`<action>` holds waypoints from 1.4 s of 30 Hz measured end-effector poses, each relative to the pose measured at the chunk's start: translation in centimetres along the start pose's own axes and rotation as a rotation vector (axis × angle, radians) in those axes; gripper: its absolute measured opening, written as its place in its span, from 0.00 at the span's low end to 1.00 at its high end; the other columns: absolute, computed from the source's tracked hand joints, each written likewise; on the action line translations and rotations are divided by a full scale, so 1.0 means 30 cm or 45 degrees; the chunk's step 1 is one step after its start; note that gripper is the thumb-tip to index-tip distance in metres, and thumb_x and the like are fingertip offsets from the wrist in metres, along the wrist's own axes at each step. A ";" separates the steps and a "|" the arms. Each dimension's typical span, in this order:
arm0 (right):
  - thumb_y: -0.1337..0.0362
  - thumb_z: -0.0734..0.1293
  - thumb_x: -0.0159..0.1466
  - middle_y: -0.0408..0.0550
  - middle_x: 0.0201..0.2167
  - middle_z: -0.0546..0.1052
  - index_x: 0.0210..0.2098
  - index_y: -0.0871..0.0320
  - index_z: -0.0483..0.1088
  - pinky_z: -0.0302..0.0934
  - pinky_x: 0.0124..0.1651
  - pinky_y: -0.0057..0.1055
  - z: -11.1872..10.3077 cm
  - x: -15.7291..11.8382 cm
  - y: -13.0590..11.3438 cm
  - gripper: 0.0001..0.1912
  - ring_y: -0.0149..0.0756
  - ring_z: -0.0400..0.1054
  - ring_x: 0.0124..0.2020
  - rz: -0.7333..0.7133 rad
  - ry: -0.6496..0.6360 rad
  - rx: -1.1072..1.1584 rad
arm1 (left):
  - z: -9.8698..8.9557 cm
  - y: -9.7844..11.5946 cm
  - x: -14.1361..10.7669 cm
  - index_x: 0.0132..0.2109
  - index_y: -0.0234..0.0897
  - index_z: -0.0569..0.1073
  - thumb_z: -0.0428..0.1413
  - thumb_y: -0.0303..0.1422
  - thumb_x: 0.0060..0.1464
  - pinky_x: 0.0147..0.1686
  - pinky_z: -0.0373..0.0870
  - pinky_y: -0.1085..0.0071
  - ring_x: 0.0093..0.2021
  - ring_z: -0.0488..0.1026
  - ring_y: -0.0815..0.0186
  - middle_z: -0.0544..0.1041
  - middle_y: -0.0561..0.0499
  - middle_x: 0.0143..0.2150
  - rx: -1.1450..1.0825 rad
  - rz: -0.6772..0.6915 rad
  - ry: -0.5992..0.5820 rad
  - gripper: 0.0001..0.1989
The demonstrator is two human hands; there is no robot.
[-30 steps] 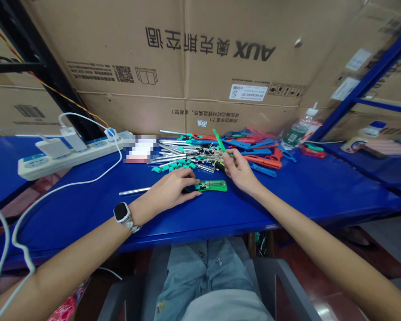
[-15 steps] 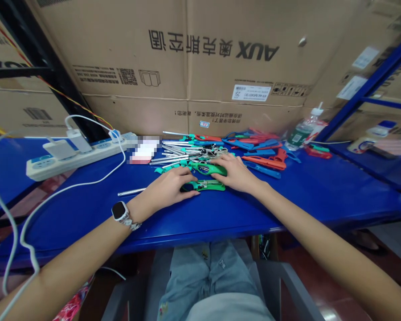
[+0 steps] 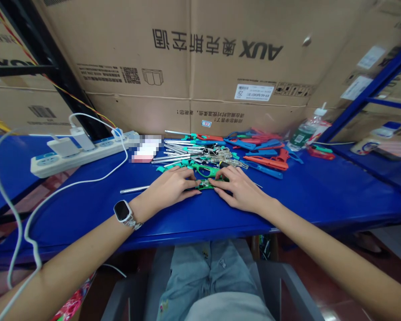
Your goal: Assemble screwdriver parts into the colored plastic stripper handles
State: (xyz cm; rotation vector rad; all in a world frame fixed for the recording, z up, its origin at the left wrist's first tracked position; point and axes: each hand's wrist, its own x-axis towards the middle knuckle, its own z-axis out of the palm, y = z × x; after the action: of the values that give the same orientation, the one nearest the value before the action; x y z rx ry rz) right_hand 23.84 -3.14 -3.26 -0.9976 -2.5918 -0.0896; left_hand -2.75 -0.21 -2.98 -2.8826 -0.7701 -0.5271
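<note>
A green stick lighter (image 3: pixel 205 184) lies on the blue table with its handle's inner parts showing. Its long metal tube (image 3: pixel 133 190) sticks out to the left beyond my left hand (image 3: pixel 175 183). That hand is closed round the tube end of the handle, thumb at the near side. My right hand (image 3: pixel 240 189) pinches the handle's right part, and its fingers hide that end. Just behind lies another green handle shell (image 3: pixel 206 170). Farther back is a pile of metal lighter tubes (image 3: pixel 177 154) with green pieces, beside clear lighter parts (image 3: pixel 225 155).
Red and blue handle shells (image 3: pixel 267 161) are heaped at the back right, near a bottle with a green label (image 3: pixel 302 136). A white power strip (image 3: pixel 83 154) with cables runs along the back left. Behind everything stands a large cardboard sheet (image 3: pixel 194 80).
My right hand has moved from the rear green shell toward me, onto the lighter's handle. My left hand stays on the lighter. The view has shifted slightly.
</note>
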 end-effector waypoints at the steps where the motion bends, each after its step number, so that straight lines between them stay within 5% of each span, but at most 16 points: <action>1: 0.61 0.60 0.74 0.57 0.48 0.75 0.57 0.53 0.76 0.63 0.54 0.49 0.002 0.000 0.001 0.18 0.48 0.66 0.51 -0.001 0.003 -0.003 | 0.000 0.003 0.000 0.47 0.39 0.82 0.55 0.40 0.69 0.44 0.73 0.62 0.43 0.76 0.59 0.79 0.46 0.45 0.010 0.013 0.005 0.13; 13: 0.61 0.61 0.74 0.56 0.45 0.74 0.59 0.54 0.75 0.65 0.51 0.48 0.023 -0.010 0.005 0.18 0.48 0.66 0.48 0.035 0.042 0.019 | 0.004 0.012 0.007 0.51 0.32 0.75 0.59 0.39 0.65 0.44 0.74 0.61 0.46 0.74 0.55 0.76 0.43 0.45 -0.147 -0.134 0.045 0.15; 25: 0.60 0.61 0.74 0.56 0.44 0.74 0.58 0.51 0.76 0.66 0.49 0.48 0.021 -0.010 0.002 0.17 0.48 0.67 0.48 0.018 0.054 0.042 | 0.026 0.001 0.002 0.47 0.36 0.76 0.59 0.41 0.65 0.44 0.74 0.60 0.46 0.73 0.56 0.74 0.45 0.44 -0.307 -0.211 0.075 0.13; 37: 0.60 0.62 0.74 0.55 0.43 0.75 0.56 0.54 0.76 0.65 0.51 0.48 0.001 0.009 0.002 0.16 0.48 0.68 0.47 0.042 0.007 0.064 | 0.024 -0.003 0.002 0.45 0.35 0.80 0.54 0.41 0.69 0.41 0.73 0.61 0.41 0.72 0.58 0.73 0.45 0.40 -0.157 -0.047 0.059 0.15; 42: 0.63 0.70 0.68 0.53 0.42 0.76 0.45 0.56 0.77 0.64 0.47 0.43 -0.039 0.078 0.032 0.07 0.46 0.70 0.44 0.100 -0.098 0.081 | 0.023 0.002 0.004 0.46 0.36 0.79 0.53 0.42 0.70 0.42 0.72 0.60 0.41 0.72 0.57 0.73 0.44 0.40 -0.120 -0.068 0.068 0.16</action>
State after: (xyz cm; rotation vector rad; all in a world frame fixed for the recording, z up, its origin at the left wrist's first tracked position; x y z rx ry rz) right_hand 23.23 -1.14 -1.41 -1.0984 -2.6029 0.0522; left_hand -2.42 -0.09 -3.58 -2.9267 -0.8384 -0.6614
